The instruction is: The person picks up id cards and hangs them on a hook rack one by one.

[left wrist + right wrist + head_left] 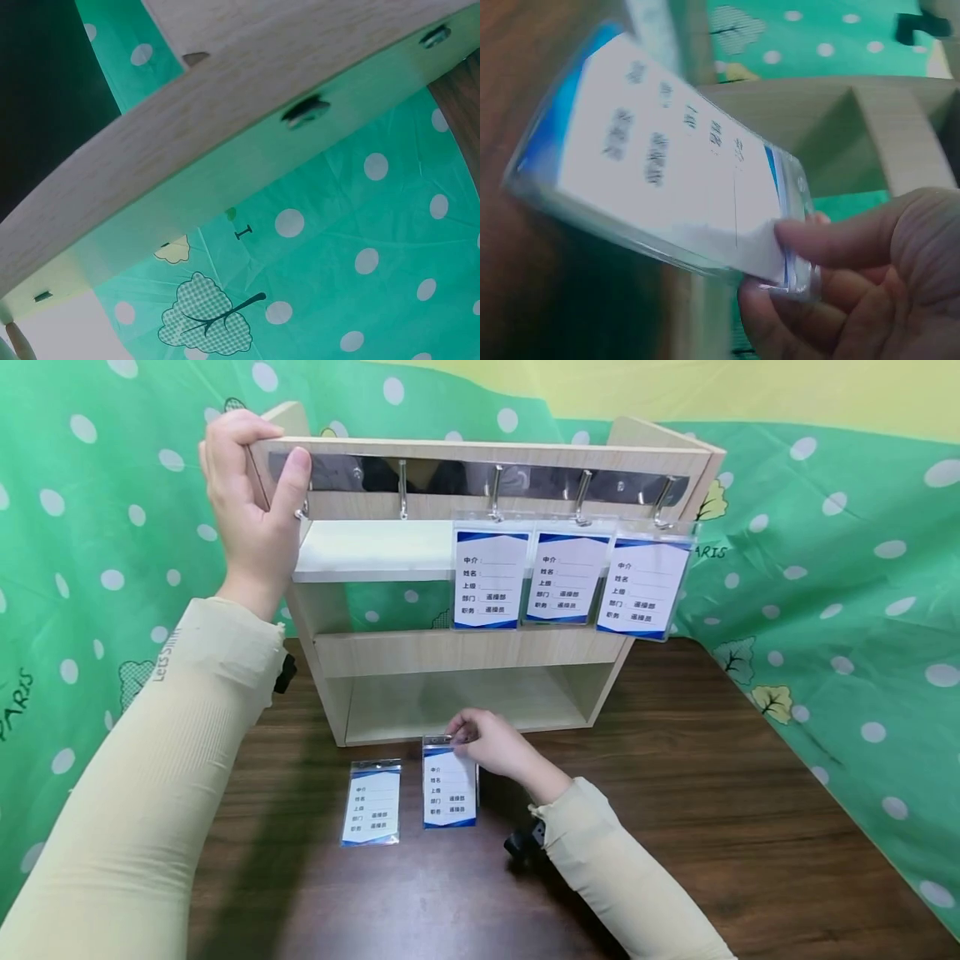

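My left hand grips the upper left corner of a light wooden shelf, thumb along the front of the hook rail. In the right wrist view, my right hand pinches the slotted top end of a clear-sleeved badge, thumb over its printed face and fingers beneath. The head view has this held badge before the shelf's base. To its left a second badge lies face up on the table. Three more badges hang from hooks on the right part of the metal rail.
A hook left of the hanging badges carries nothing. The dark wood table extends around the shelf. Behind stands a green dotted cloth, also filling much of the left wrist view beside a wooden board.
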A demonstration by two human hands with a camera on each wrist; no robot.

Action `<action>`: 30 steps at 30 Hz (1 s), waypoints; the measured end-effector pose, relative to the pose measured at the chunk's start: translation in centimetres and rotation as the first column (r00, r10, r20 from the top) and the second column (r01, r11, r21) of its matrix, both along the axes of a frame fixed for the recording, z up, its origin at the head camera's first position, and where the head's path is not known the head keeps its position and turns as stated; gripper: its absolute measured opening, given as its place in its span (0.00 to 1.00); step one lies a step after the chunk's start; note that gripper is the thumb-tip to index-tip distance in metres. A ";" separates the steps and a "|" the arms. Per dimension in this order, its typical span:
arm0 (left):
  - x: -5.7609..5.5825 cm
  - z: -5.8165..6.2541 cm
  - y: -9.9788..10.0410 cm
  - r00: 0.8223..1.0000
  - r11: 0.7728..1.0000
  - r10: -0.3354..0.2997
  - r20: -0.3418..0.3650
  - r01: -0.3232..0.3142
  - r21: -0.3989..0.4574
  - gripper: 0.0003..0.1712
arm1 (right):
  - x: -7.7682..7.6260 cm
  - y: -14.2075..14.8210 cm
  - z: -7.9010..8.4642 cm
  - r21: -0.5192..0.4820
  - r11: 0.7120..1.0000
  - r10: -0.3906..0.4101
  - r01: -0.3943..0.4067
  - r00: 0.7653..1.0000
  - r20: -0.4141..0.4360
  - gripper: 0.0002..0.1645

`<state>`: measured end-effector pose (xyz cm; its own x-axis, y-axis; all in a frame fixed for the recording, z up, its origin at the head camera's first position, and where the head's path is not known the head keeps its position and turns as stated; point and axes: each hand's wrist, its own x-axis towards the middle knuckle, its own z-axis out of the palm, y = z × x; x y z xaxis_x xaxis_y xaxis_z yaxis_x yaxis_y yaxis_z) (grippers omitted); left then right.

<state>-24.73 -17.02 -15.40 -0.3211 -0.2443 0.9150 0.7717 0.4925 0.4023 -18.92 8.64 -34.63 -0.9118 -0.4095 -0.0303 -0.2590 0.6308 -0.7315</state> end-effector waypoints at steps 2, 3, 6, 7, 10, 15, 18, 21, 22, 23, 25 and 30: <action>0.4 0.1 0.2 1.000 1.000 -0.002 0.009 0.002 0.005 0.15 | 0.1 0.3 1.1 -0.030 0.999 0.024 -0.025 1.000 -0.016 0.09; 0.5 0.2 0.3 1.000 1.000 -0.002 0.014 0.002 0.010 0.15 | 0.2 0.5 1.7 -0.042 0.998 0.037 -0.038 0.999 -0.024 0.08; 0.3 0.2 0.3 1.000 1.000 0.000 0.008 0.000 0.015 0.15 | 0.5 0.9 3.4 -0.065 0.996 0.063 -0.066 0.997 -0.048 0.09; 0.1 0.2 0.1 1.000 1.000 0.001 0.000 -0.001 0.013 0.15 | 0.7 0.9 4.1 -0.071 0.995 0.068 -0.072 0.996 -0.054 0.10; -0.5 0.0 -0.3 1.000 1.000 0.006 -0.023 -0.006 0.007 0.16 | 1.0 1.1 5.8 -0.095 0.992 0.076 -0.084 0.994 -0.077 0.12; -0.3 0.0 -0.2 1.000 1.000 0.007 -0.002 -0.007 0.004 0.15 | 1.8 1.1 8.8 -0.112 0.989 0.077 -0.095 0.985 -0.153 0.09; 0.3 0.1 0.2 1.000 1.000 0.002 0.025 -0.002 0.005 0.15 | 2.3 0.9 10.7 -0.105 0.989 0.082 -0.106 0.975 -0.207 0.07; 0.7 0.1 0.4 0.999 1.000 0.001 0.032 -0.001 0.003 0.15 | 2.8 0.6 12.5 -0.106 0.986 0.098 -0.130 0.961 -0.260 0.07; 0.8 0.2 0.5 0.999 1.000 0.000 0.033 0.000 0.002 0.15 | 2.9 0.5 13.1 -0.110 0.984 0.105 -0.140 0.954 -0.281 0.07; 0.8 0.2 0.5 0.999 1.000 0.000 0.033 0.000 0.000 0.15 | 3.1 0.4 13.7 -0.112 0.983 0.108 -0.148 0.947 -0.301 0.07; 0.7 0.2 0.4 1.000 1.000 0.002 0.030 -0.002 -0.002 0.15 | 3.3 0.1 14.8 -0.121 0.980 0.109 -0.158 0.934 -0.341 0.08; 0.6 0.1 0.2 1.000 1.000 0.005 0.025 -0.005 0.000 0.15 | 2.9 -0.5 17.3 -0.180 0.973 0.049 -0.146 0.887 -0.459 0.10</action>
